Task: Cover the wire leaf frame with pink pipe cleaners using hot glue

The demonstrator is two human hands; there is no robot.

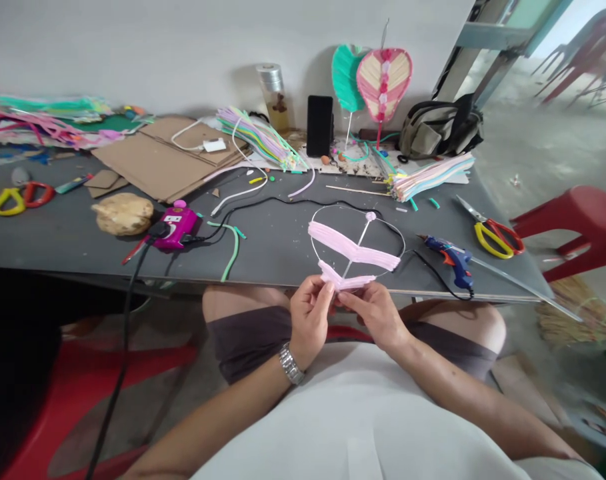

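Between my hands is a round wire fan frame [355,252] with two bands of pale pink pipe cleaners bent in a V across its middle rod. A small pink knob tops the rod. My left hand [311,310] pinches the frame's lower end on its left side, thumb on top. My right hand [375,310] grips the same end from the right, its thumb and forefinger closed together. The fingertips partly hide the lowest pink strips. To the right, a blue hot glue gun [450,262] lies on the table with a long clear glue stick in it.
Scissors [490,230] lie at the right edge, another pair [23,198] at far left. A magenta power block [175,227] with a black cord sits left. Behind are cardboard [167,157], pipe cleaner bundles [433,179], a phone [319,125], finished fans [384,83] and a bag [440,130].
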